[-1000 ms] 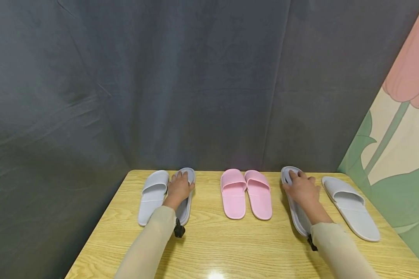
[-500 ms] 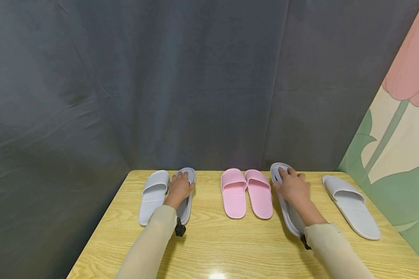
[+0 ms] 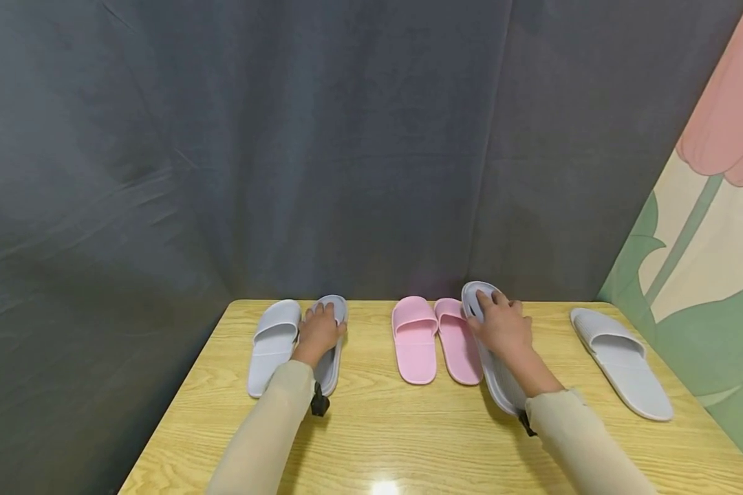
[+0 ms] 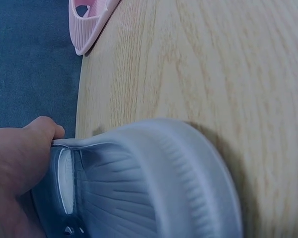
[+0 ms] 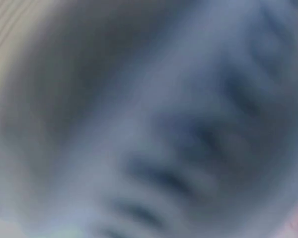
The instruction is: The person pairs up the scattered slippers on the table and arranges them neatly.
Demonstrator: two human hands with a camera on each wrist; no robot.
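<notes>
At the left my left hand (image 3: 319,333) grips a grey slipper (image 3: 327,375), its fingers over the toe end and its thumb at the edge. In the left wrist view the ribbed, rimmed face of this grey slipper (image 4: 119,193) is up. My right hand (image 3: 503,326) holds another grey slipper (image 3: 500,381), also ribbed side up and tilted. That slipper overlaps the edge of the right pink slipper (image 3: 460,350) in the head view. The left pink slipper (image 3: 415,347) lies beside it. The right wrist view shows only blurred grey ridges (image 5: 164,173) close up.
On the wooden table (image 3: 371,433), a pale grey slipper (image 3: 274,350) lies left of my left hand. Another pale grey slipper (image 3: 622,364) lies slanted at the far right. A dark curtain (image 3: 371,151) hangs behind the table, and a flower-patterned wall (image 3: 706,261) borders its right side.
My right hand has moved left with its grey slipper, from a gap beside the pink pair to overlapping the right pink one. The left hand has stayed in place on its slipper.
</notes>
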